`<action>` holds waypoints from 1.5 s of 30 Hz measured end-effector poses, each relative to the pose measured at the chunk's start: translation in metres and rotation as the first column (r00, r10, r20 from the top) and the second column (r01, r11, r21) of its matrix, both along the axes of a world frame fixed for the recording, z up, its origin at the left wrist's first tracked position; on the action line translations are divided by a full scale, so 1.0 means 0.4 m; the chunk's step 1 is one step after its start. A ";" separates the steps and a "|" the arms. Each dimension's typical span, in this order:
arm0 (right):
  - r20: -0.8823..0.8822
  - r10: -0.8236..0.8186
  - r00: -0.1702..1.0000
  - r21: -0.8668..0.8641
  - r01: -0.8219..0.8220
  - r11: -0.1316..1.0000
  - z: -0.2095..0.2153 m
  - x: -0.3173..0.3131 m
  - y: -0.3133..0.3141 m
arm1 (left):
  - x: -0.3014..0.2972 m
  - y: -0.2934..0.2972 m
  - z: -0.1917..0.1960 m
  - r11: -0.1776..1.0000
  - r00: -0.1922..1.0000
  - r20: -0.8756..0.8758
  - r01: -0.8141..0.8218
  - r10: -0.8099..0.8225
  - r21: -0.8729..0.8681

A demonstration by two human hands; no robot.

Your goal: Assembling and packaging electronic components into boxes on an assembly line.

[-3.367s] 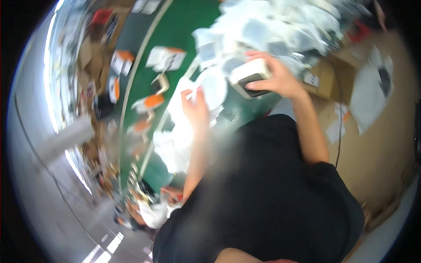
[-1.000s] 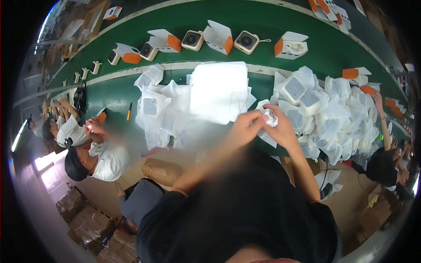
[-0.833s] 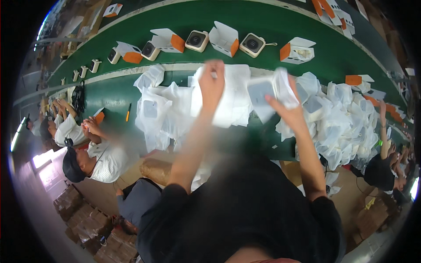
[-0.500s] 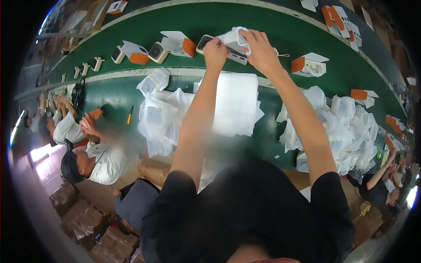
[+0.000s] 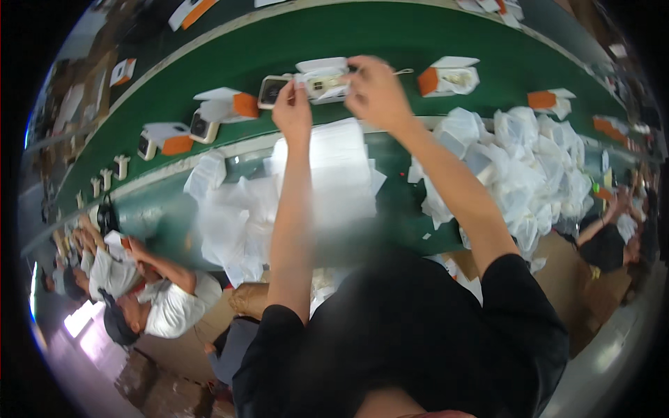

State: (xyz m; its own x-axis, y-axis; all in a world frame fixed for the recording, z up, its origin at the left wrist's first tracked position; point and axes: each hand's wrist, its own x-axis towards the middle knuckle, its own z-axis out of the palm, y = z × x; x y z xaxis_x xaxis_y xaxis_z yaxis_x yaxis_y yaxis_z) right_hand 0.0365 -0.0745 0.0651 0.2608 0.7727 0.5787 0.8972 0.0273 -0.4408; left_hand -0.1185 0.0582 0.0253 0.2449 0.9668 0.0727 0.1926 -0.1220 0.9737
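Observation:
On the green belt stands an open small box (image 5: 325, 65) with its white lid flap raised at the back. Inside, amid white wrapping, lies a cream-coloured item (image 5: 322, 86) with small dark spots. My left hand (image 5: 293, 110) is closed, its thumb and fingertips pinching the box's left edge. Over the right end of the box, my right hand (image 5: 380, 94) is smeared by motion; its fingertips point at the box's inside, and their grip is unclear. Touching the left side of the box, a cream device with a dark screen (image 5: 273, 90) lies partly behind my left fingers.
A stack of white sheets (image 5: 334, 167) lies before me, with white bags (image 5: 233, 216) to its left and a heap of wrapped items (image 5: 516, 164) to its right. More open orange-and-white boxes (image 5: 446, 78) stand along the belt. Co-workers (image 5: 171, 299) sit at the left and right.
My hands have moved left with the box. The white wrap bunched between them is now down in the box, and the cream item shows. My view has shifted, and other boxes appear moved.

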 end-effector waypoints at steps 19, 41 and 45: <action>-0.553 -0.400 0.731 -0.559 0.030 0.829 0.127 0.102 -0.192 | -0.389 -0.486 -0.094 0.964 0.858 -0.479 0.255 -0.187 0.080; -0.983 -0.178 0.043 -0.182 -0.341 0.922 0.082 -0.358 -0.509 | -0.386 -0.547 0.288 0.919 0.946 -0.009 0.312 -0.323 -0.240; -0.968 -0.194 0.160 -0.229 -0.242 0.943 0.091 -0.409 -0.497 | -0.393 -0.586 0.301 0.909 0.905 -0.129 0.385 -0.406 -0.162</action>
